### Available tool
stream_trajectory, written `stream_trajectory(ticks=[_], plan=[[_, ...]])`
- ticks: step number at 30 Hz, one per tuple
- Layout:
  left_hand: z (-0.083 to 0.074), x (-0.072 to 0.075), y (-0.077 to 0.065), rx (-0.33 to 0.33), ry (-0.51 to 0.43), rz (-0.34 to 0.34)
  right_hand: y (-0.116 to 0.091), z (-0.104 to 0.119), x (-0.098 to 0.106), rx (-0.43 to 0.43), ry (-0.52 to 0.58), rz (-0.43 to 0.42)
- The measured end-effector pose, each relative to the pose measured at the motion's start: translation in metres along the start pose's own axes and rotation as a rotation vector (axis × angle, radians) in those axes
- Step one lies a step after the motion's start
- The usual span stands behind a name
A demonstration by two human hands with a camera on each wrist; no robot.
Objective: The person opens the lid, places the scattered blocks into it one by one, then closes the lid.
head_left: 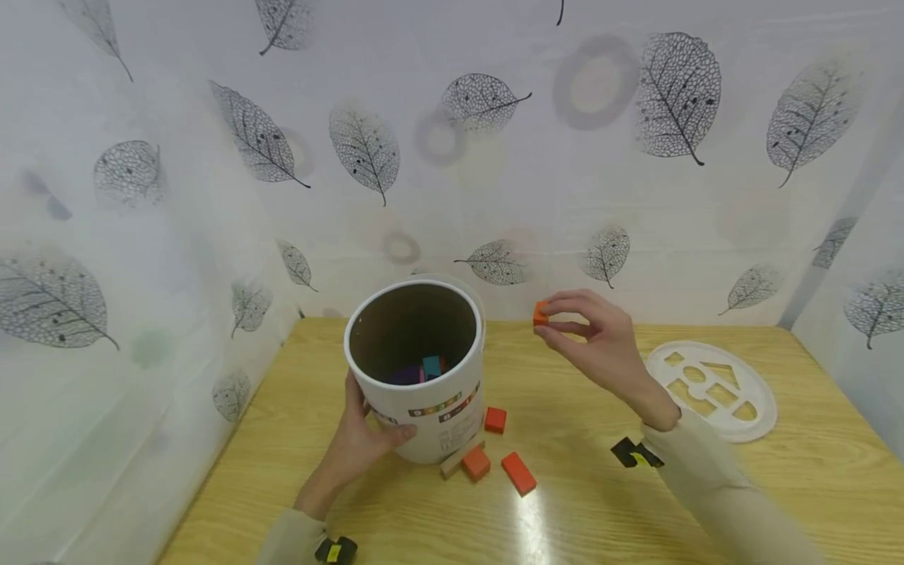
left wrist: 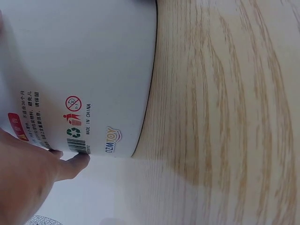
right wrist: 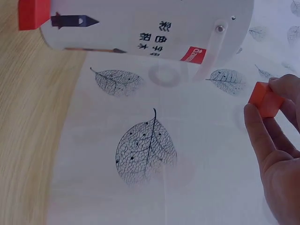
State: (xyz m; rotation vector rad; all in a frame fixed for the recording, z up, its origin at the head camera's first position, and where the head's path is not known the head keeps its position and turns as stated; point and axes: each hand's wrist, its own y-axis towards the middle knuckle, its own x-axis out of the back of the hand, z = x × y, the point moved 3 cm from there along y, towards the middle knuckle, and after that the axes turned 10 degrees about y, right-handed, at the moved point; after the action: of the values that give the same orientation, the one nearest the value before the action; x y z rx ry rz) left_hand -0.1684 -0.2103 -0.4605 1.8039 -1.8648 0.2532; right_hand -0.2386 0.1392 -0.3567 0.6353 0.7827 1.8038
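A white cylindrical bucket (head_left: 452, 420) stands on the table, tilted slightly toward me, with several coloured blocks (head_left: 431, 367) at its bottom. My left hand (head_left: 360, 435) holds it from the left, thumb across the printed front and fingers round the side. To the right of the rim, my right hand (head_left: 592, 337) pinches a small orange block (head_left: 540, 313) between thumb and fingertips, in the air. The right wrist view shows this orange block (right wrist: 266, 99) beside the bucket wall (right wrist: 117, 28). Close to the bucket's base lie a red cube (head_left: 496, 420), an orange cube (head_left: 476, 463) and a red rectangular block (head_left: 519, 474).
A thin wooden strip (head_left: 459, 461) lies against the orange cube. At the right, a round white lid (head_left: 766, 400) with shaped cut-outs lies on the wooden table (head_left: 565, 510). A leaf-patterned sheet (head_left: 523, 180) hangs behind and on both sides.
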Motion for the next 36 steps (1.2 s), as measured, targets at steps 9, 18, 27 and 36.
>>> stream_trajectory(ticks=[9,18,27,36], plan=[[0.001,0.001,0.000,-0.018,-0.002,-0.010,0.038,0.001,-0.049,0.133,-0.074,0.097],[0.001,0.000,0.000,0.016,0.005,0.001,0.061,-0.003,-0.087,0.256,-0.156,0.189],[0.000,0.000,0.000,0.012,-0.002,0.014,0.067,-0.006,-0.105,0.289,-0.221,0.204],[0.002,0.001,0.000,0.005,0.002,0.011,0.070,-0.004,-0.107,0.298,-0.219,0.200]])
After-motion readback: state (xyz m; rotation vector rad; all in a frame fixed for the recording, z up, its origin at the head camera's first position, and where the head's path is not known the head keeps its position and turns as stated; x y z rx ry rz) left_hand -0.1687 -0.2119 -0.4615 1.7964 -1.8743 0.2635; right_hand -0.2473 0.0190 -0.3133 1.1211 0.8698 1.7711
